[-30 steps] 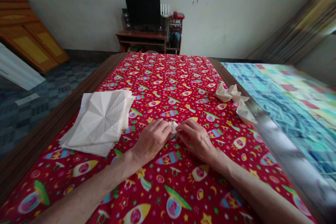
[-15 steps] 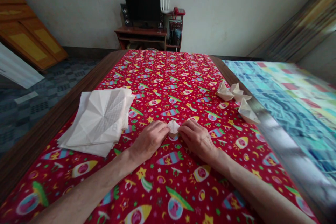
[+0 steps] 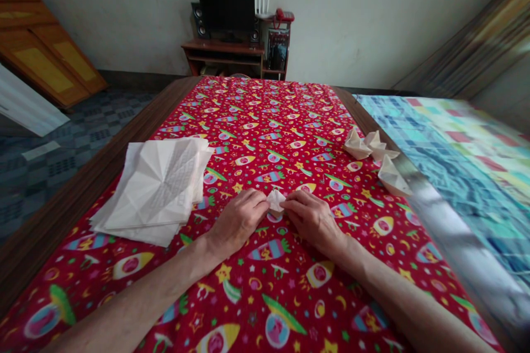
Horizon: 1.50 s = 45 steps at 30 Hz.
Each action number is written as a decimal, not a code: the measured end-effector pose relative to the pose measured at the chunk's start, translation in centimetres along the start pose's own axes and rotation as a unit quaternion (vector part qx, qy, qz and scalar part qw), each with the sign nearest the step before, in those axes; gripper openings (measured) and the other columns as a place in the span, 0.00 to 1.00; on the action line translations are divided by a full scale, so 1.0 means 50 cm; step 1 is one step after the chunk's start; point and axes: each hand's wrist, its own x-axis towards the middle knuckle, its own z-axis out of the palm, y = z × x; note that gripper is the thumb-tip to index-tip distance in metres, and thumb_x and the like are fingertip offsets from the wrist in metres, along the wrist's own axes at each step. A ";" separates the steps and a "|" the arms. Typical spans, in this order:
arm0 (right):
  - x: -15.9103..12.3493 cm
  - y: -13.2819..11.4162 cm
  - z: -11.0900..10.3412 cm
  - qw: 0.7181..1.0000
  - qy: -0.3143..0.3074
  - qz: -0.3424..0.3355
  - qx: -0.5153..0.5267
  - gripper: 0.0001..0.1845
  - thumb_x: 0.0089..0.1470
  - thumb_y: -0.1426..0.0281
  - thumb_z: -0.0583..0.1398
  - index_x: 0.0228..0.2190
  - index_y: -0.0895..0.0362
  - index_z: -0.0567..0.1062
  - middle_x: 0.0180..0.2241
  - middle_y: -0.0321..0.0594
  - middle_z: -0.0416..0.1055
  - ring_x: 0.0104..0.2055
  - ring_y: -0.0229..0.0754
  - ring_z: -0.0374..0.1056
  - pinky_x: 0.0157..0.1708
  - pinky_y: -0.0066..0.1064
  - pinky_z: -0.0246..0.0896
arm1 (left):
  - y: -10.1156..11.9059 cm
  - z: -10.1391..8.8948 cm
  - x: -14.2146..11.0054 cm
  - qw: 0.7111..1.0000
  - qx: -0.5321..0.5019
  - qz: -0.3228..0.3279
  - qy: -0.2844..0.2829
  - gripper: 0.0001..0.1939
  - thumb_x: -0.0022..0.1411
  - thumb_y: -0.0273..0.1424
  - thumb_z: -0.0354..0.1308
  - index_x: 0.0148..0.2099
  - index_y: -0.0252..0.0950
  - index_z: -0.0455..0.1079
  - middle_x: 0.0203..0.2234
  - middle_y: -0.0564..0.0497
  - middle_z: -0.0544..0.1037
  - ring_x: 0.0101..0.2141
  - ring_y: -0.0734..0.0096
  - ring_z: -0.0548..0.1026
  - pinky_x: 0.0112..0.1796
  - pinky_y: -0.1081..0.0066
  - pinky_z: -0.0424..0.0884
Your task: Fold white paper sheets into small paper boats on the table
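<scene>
A small folded piece of white paper [image 3: 276, 202] is held low over the red patterned cloth in the middle of the table. My left hand [image 3: 242, 214] pinches its left corner between thumb and fingers. On the opposite corner, my right hand [image 3: 311, 215] grips the paper the same way. The fingertips cover both side corners, so only the paper's middle shows. To the left lies a stack of creased white paper sheets [image 3: 159, 185]. Several folded paper boats [image 3: 393, 176] sit at the right edge of the cloth.
The red cloth [image 3: 265, 138] covers a dark wooden table [image 3: 136, 116]. A bed with a blue checked cover [image 3: 434, 149] adjoins the right side. Beyond the far end are a desk [image 3: 223, 51] with a monitor [image 3: 226, 11] and a red telephone [image 3: 284, 15]. A wooden cabinet [image 3: 45, 49] stands left.
The paper's middle has turned slightly between my fingers and looks more like a diamond. Both hands keep their pinch, and the view has shifted a little.
</scene>
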 end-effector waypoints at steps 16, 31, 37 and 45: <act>0.004 0.007 0.006 0.997 0.009 0.062 0.053 0.10 0.61 0.70 0.54 0.31 0.57 0.74 0.30 0.41 0.69 0.32 0.39 0.63 0.32 0.29 0.59 | -0.007 0.016 0.010 0.995 -0.047 -0.073 0.047 0.05 0.64 0.26 0.55 0.35 0.33 0.69 0.30 0.50 0.70 0.35 0.67 0.68 0.38 0.69 0.68; 0.029 0.006 -0.002 0.991 -0.065 0.101 -0.061 0.11 0.62 0.67 0.53 0.28 0.56 0.69 0.29 0.40 0.68 0.31 0.40 0.63 0.31 0.29 0.54 | 0.006 0.006 0.033 0.983 0.057 -0.175 -0.016 0.09 0.64 0.36 0.56 0.33 0.37 0.68 0.30 0.52 0.74 0.31 0.68 0.72 0.34 0.69 0.64; 0.045 0.014 -0.013 0.986 -0.104 0.124 -0.038 0.15 0.60 0.60 0.56 0.26 0.57 0.69 0.26 0.37 0.67 0.26 0.35 0.60 0.25 0.27 0.47 | 0.002 0.005 0.040 0.978 0.025 -0.204 -0.021 0.14 0.64 0.40 0.54 0.31 0.37 0.67 0.28 0.54 0.74 0.29 0.70 0.71 0.30 0.70 0.61; 0.060 0.031 -0.017 0.981 -0.134 0.141 0.022 0.13 0.55 0.63 0.61 0.24 0.57 0.70 0.23 0.33 0.66 0.23 0.31 0.57 0.23 0.25 0.44 | -0.004 -0.001 0.042 0.972 0.022 -0.232 -0.033 0.13 0.60 0.40 0.60 0.29 0.38 0.67 0.26 0.56 0.73 0.27 0.71 0.70 0.29 0.70 0.58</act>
